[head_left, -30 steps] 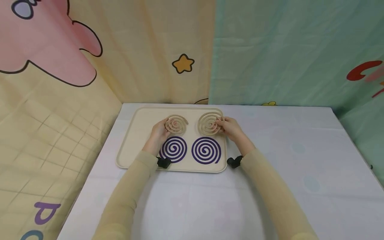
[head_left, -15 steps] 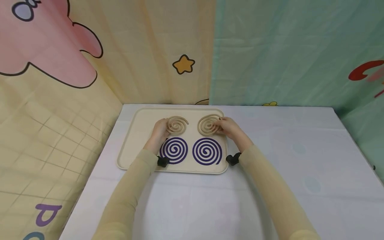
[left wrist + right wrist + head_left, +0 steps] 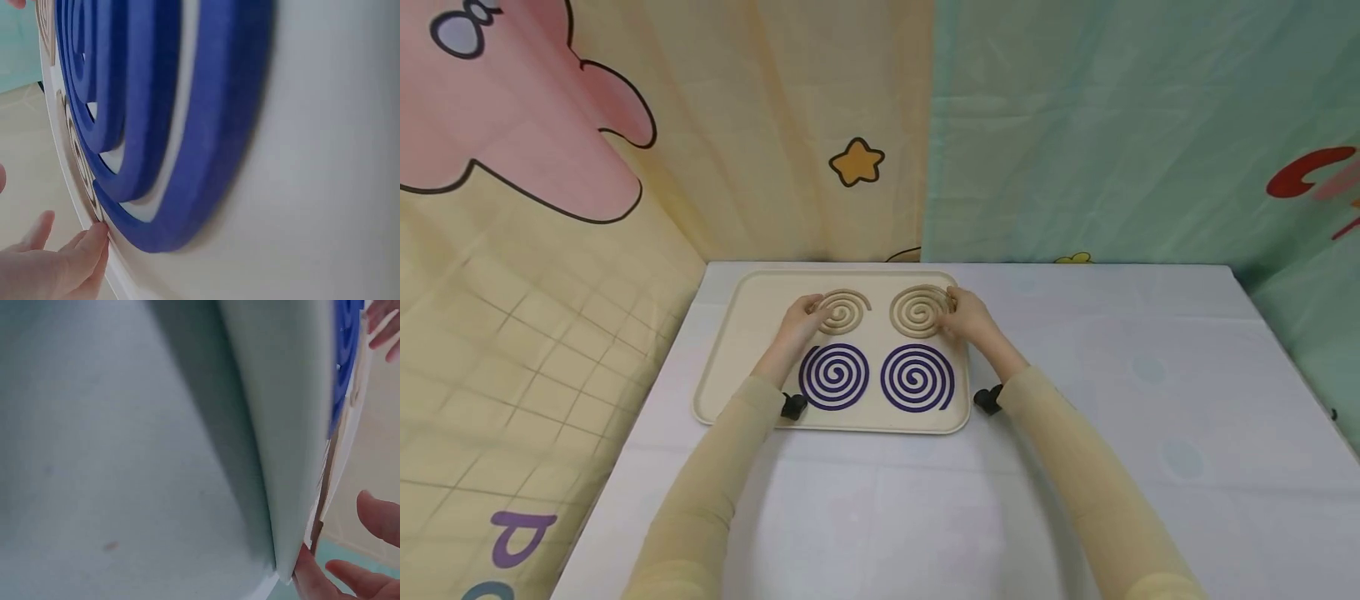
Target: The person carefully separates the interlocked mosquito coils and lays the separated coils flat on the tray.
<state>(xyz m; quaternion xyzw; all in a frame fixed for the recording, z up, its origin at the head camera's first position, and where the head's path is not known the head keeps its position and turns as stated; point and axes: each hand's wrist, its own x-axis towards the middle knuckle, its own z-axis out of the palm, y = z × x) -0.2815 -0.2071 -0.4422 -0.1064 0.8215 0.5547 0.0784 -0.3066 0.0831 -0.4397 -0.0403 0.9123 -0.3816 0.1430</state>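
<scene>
Two tan mosquito coils lie flat on the back part of a cream tray (image 3: 748, 350) in the head view. Beside the left tan coil (image 3: 856, 310) is my left hand (image 3: 797, 325), its fingers at the coil's outer edge. The left wrist view shows this hand (image 3: 59, 265) with thumb apart and fingertips touching the edge. My right hand (image 3: 972, 320) is at the right edge of the right tan coil (image 3: 904, 313). In the right wrist view that hand (image 3: 353, 575) has its thumb well away from the fingers, and the coil is seen edge-on.
Nearer the front of the tray lie a left purple-blue coil (image 3: 843, 400) and a right purple-blue coil (image 3: 917, 407). A white cloth covers the table (image 3: 880, 508). Patterned curtains (image 3: 1037, 150) hang behind and at both sides.
Both tan coils were held tilted in the hands; now they lie flat on the tray. The fingers have loosened, and the left hand has drawn slightly to the left.
</scene>
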